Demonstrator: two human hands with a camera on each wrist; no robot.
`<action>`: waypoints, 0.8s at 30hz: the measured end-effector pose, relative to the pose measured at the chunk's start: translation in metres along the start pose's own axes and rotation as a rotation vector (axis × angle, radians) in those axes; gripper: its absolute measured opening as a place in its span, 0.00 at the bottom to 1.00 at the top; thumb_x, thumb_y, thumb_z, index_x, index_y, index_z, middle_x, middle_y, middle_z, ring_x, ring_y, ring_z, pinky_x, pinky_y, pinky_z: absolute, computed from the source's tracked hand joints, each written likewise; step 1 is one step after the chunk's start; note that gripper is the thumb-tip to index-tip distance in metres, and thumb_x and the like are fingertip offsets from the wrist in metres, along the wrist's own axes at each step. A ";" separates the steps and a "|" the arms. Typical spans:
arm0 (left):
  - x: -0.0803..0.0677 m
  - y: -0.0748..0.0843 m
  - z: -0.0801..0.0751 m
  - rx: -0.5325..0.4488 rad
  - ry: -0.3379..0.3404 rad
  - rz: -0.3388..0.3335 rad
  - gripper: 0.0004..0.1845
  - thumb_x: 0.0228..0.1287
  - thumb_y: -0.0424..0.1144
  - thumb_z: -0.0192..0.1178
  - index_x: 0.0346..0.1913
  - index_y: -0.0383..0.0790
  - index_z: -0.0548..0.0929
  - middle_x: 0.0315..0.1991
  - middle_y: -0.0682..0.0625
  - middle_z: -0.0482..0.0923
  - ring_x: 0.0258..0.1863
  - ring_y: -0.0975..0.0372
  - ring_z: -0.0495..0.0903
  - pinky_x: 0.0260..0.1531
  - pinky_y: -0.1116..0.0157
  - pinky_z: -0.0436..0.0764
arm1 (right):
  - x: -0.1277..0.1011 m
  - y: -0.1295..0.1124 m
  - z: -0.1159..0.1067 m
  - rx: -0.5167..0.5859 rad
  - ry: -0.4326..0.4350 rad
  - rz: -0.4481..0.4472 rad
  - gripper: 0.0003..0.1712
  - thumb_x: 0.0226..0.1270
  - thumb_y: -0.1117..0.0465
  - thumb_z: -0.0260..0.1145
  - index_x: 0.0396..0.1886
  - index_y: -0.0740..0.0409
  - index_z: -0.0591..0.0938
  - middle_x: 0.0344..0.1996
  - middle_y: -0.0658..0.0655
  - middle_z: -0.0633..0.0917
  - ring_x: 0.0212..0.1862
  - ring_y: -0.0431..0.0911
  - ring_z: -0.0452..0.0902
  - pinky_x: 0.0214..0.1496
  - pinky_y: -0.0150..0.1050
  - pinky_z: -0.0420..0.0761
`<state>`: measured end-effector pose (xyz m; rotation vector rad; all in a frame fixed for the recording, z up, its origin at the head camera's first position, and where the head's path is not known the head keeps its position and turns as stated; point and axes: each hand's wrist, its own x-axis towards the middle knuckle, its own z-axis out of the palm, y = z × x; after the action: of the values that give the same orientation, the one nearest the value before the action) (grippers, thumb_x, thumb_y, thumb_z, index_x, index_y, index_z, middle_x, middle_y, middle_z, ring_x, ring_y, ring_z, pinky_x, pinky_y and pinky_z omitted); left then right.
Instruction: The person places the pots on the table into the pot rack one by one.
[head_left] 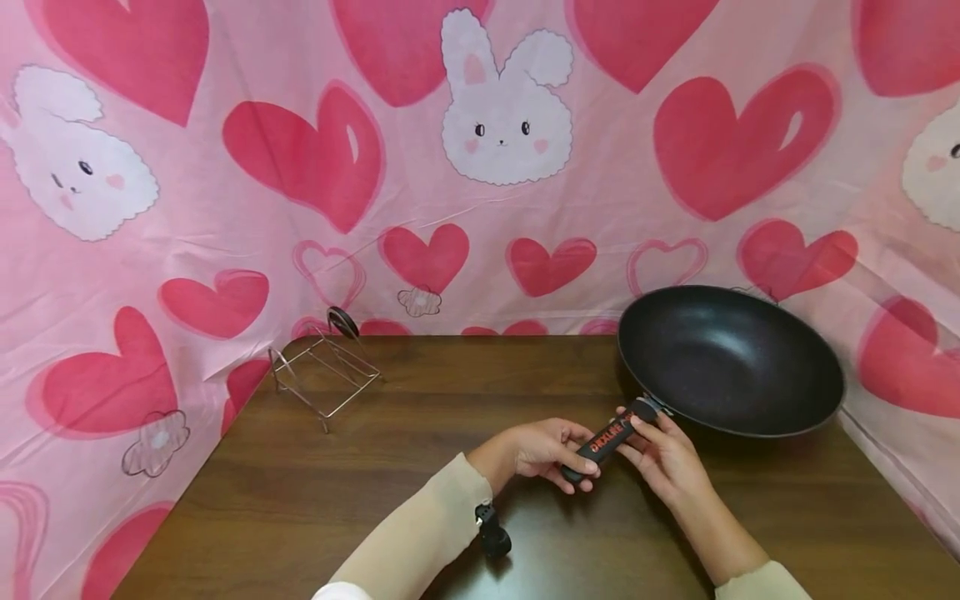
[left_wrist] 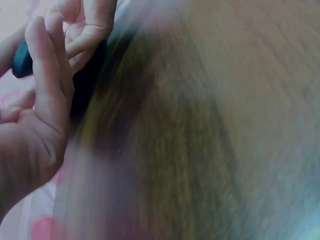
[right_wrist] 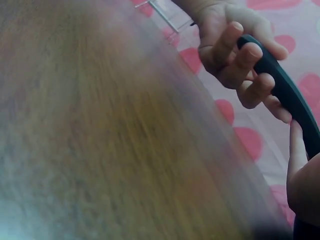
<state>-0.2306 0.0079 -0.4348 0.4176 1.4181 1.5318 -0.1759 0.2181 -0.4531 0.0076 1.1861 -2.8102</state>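
Observation:
A black frying pan, deep and round like a wok, is at the right of the table in the head view. Its black handle carries red lettering and points toward me. My left hand pinches the free end of that handle, thumb on top and fingers beneath. Closer to the pan, my right hand holds the handle with its thumb over the top. In the right wrist view the dark handle runs between both hands. The left wrist view shows only short dark parts of it behind fingers.
On the back left of the brown wooden table stands a thin wire rack with a small black disc at its top. A pink cloth with hearts and rabbits hangs behind and at both sides. A black strap device sits on my left wrist.

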 end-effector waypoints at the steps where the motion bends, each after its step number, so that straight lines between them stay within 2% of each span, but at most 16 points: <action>1: -0.001 -0.001 0.001 0.001 -0.016 0.002 0.13 0.68 0.22 0.54 0.50 0.38 0.74 0.33 0.47 0.83 0.27 0.60 0.84 0.22 0.67 0.82 | -0.002 -0.001 0.000 -0.006 -0.021 0.006 0.17 0.73 0.75 0.51 0.54 0.53 0.73 0.46 0.55 0.83 0.45 0.45 0.81 0.49 0.42 0.82; 5: -0.005 -0.003 0.005 0.000 -0.065 0.018 0.14 0.68 0.21 0.52 0.50 0.41 0.70 0.34 0.47 0.82 0.27 0.60 0.84 0.20 0.69 0.81 | -0.008 -0.002 0.001 -0.037 -0.098 0.015 0.22 0.73 0.77 0.49 0.61 0.54 0.64 0.50 0.55 0.80 0.50 0.46 0.80 0.54 0.41 0.80; 9: -0.009 -0.007 0.009 0.011 -0.090 0.029 0.15 0.68 0.20 0.52 0.49 0.42 0.70 0.34 0.48 0.81 0.27 0.61 0.84 0.17 0.71 0.79 | -0.016 -0.001 0.002 -0.052 -0.103 0.000 0.24 0.72 0.77 0.49 0.62 0.56 0.58 0.49 0.55 0.80 0.51 0.47 0.80 0.53 0.41 0.80; 16: -0.017 -0.017 0.012 0.027 -0.118 0.044 0.17 0.67 0.19 0.51 0.51 0.43 0.69 0.35 0.49 0.80 0.28 0.60 0.84 0.16 0.70 0.80 | -0.026 0.004 0.004 -0.059 -0.161 -0.074 0.24 0.71 0.79 0.48 0.61 0.55 0.66 0.48 0.57 0.82 0.51 0.48 0.82 0.50 0.41 0.82; 21: -0.023 -0.025 0.018 0.021 -0.141 0.080 0.19 0.66 0.19 0.52 0.52 0.44 0.69 0.36 0.48 0.81 0.29 0.59 0.84 0.18 0.67 0.81 | -0.032 0.002 0.009 -0.155 -0.202 -0.140 0.25 0.69 0.80 0.50 0.62 0.59 0.63 0.48 0.57 0.82 0.50 0.49 0.82 0.49 0.42 0.82; 24: -0.027 -0.027 0.023 0.033 -0.138 0.092 0.22 0.64 0.18 0.55 0.54 0.45 0.69 0.37 0.49 0.82 0.29 0.58 0.85 0.21 0.64 0.83 | -0.037 0.001 0.012 -0.238 -0.186 -0.172 0.27 0.68 0.80 0.52 0.62 0.59 0.63 0.48 0.57 0.82 0.49 0.48 0.82 0.48 0.43 0.83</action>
<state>-0.1889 -0.0047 -0.4438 0.6046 1.3346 1.5241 -0.1385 0.2121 -0.4438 -0.3816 1.5289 -2.7122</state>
